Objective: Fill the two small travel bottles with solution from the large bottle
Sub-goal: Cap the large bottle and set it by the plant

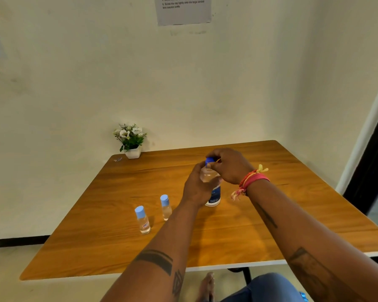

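The large clear bottle (214, 194) with a dark blue label stands upright on the wooden table (271, 225), right of centre. My left hand (198, 186) is wrapped around its body. My right hand (229, 165) pinches its dark blue cap (209, 160) from above. Two small clear travel bottles with light blue caps stand to the left: one nearer me (142, 220) and one (166, 207) closer to the large bottle. Both small bottles have their caps on.
A small white pot of artificial flowers (130, 140) stands at the table's back left corner against the wall. A tiny scrap (117, 159) lies beside it. A printed sheet (182, 9) hangs on the wall. My knee and foot show below the table's front edge.
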`<state>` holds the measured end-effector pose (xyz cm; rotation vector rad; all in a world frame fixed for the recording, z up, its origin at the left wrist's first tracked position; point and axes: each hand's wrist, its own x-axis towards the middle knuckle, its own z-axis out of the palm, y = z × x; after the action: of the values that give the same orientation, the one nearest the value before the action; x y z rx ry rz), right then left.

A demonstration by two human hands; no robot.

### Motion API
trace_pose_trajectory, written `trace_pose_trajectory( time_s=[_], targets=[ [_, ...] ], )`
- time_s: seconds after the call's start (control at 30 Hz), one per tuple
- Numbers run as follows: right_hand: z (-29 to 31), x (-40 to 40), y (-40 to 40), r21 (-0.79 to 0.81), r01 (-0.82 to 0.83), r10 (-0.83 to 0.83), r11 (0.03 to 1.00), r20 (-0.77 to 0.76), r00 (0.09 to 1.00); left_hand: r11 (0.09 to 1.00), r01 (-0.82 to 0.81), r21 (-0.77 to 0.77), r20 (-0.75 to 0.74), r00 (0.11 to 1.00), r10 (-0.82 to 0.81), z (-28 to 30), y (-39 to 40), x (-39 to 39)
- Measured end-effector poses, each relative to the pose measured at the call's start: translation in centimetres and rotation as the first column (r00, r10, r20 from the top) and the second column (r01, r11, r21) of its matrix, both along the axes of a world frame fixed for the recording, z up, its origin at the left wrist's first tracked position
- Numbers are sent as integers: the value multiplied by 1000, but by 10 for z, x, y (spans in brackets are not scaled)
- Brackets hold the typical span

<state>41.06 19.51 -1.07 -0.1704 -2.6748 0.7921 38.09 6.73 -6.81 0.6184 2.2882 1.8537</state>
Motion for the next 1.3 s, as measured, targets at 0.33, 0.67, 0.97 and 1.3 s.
trace_pose_trajectory(
  time_s=[0.33, 0.67, 0.97, 1.3],
  targets=[
    [-33, -5, -3, -273, 100, -142, 957, -140, 980, 1000, -8, 13, -91, 996, 9, -16, 0, -9],
    [-47, -5, -15, -657, -131, -108, 743, -311, 944, 999, -23, 35, -78, 997, 26, -21, 1, -8],
    [-46, -8, -8, -531, -177, 5, 829, -308, 951, 998, -7, 55, -81, 997, 11, -27, 3, -12],
    [-48, -16, -10, -499, -54, -101, 865, -278, 955, 999, -11, 38, -72, 997, 14, -24, 2, -10]
  ],
)
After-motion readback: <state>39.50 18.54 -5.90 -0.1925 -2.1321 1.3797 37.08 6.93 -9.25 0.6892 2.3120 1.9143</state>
